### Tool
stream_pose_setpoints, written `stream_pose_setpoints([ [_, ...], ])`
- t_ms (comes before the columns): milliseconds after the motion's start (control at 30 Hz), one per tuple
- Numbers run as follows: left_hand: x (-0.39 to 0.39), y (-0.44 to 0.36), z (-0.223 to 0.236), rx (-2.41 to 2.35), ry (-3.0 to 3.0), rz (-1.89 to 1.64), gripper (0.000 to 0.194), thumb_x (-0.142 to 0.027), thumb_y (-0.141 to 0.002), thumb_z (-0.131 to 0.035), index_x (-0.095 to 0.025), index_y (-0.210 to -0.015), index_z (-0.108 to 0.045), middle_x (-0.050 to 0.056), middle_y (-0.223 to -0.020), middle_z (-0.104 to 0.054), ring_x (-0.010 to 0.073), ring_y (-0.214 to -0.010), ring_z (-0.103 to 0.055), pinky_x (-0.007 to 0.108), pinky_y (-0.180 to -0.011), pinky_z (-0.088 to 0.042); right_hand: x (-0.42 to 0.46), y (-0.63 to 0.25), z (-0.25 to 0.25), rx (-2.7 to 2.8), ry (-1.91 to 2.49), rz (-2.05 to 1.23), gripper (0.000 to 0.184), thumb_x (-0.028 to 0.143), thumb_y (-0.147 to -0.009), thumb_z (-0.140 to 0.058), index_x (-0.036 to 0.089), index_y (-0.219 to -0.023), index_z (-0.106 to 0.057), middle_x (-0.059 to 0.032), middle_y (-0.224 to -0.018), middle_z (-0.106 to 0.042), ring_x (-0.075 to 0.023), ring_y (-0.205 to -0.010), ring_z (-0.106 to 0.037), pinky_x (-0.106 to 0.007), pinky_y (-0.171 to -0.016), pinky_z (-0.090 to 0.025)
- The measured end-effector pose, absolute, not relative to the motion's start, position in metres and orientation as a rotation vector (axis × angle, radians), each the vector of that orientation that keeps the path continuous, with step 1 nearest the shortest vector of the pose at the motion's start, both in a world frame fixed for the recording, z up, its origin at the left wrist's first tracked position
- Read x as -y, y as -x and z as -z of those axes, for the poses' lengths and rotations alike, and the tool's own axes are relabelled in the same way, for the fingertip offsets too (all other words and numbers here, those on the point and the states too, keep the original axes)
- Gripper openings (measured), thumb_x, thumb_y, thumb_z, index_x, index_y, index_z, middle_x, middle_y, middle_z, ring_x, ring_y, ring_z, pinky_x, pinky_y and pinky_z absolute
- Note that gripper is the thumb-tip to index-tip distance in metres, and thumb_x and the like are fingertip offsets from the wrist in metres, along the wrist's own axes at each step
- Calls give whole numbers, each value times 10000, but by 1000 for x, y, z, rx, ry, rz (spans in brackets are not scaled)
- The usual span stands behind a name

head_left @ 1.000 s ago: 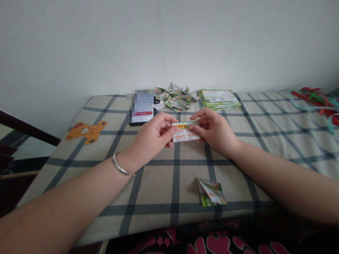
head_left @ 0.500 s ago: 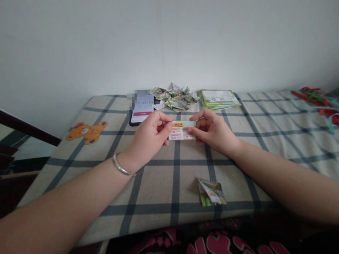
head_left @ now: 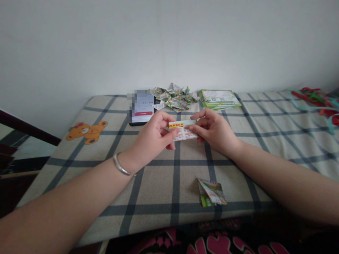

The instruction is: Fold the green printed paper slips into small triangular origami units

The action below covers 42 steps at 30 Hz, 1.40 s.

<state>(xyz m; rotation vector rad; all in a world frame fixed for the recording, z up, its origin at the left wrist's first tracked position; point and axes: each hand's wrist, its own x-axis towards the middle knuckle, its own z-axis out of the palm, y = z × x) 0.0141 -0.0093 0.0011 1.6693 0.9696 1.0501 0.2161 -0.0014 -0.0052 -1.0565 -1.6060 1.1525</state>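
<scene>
Tablecloth (head_left: 159, 183), dark-striped check, under printed paper (head_left: 183, 136); pale wall (head_left: 169, 46) behind

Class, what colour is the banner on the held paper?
The banner on the paper is yellow with reddish lettering, in the head view.

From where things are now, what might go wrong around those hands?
1. The left hand and right hand both pinch the small printed paper; an uneven pull might crease or tear it.
2. The folded piece lies near the front of the table, so a stray knock could send it over the edge.
3. The pile of folded pieces sits right against the phone; a bump might push some onto its screen.
</scene>
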Motion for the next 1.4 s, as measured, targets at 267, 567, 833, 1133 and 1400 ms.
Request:
stream_pose_setpoints([
  [267, 10, -15, -2, -1040, -1692, -1134, 190, -212, -851, -608, -209, -903, -425, -72, -657, -581, 49, -360, -521, 139, -322, -391, 4, -214, 3, 1609, 950, -1268, 466, 477, -721, -784, 236, -887, -422, 86, -599, -630, -71, -416, -559, -183, -395, -464],
  [567, 12, -16, -3, -1045, -1731, -1170, 129, -210, -890, -548, -220, -911, -421, -68, -675, -563, 49, -352, -511, 160, -314, -363, 5, -216, 0, 1599, 943, -1256, 493, 453, -695, -812, 236, -891, -415, 78, -577, -621, -98, -459, -597, -209, -433, -478],
  [833, 11, -16, 0, -1057, -1758, -1169, 121, -194, -889, -547, -222, -938, -440, -67, -716, -558, 38, -381, -521, 148, -336, -390, 1, -216, 5, 1649, 951, -1184, 453, 421, -723, -794, 244, -848, -397, 71, -596, -618, -92, -469, -566, -203, -420, -417],
  [1133, 11, -15, 0, -1027, -1762, -1115, 143, -232, -888, -555, -214, -1002, -471, -41, -775, -597, 47, -419, -545, 156, -376, -434, 2, -216, 5, 1708, 947, -1062, 313, 390, -773, -751, 216, -856, -503, 14, -748, -675, -133, -695, -677, -243, -587, -502],
  [1400, 9, -15, -1, -1032, -1687, -1106, 139, -266, -881, -578, -192, -950, -483, -15, -771, -649, 87, -560, -611, 166, -456, -493, 2, -216, 5, 1728, 970, -982, 298, 402, -779, -742, 218, -819, -511, 11, -731, -685, -139, -693, -682, -254, -588, -505],
])
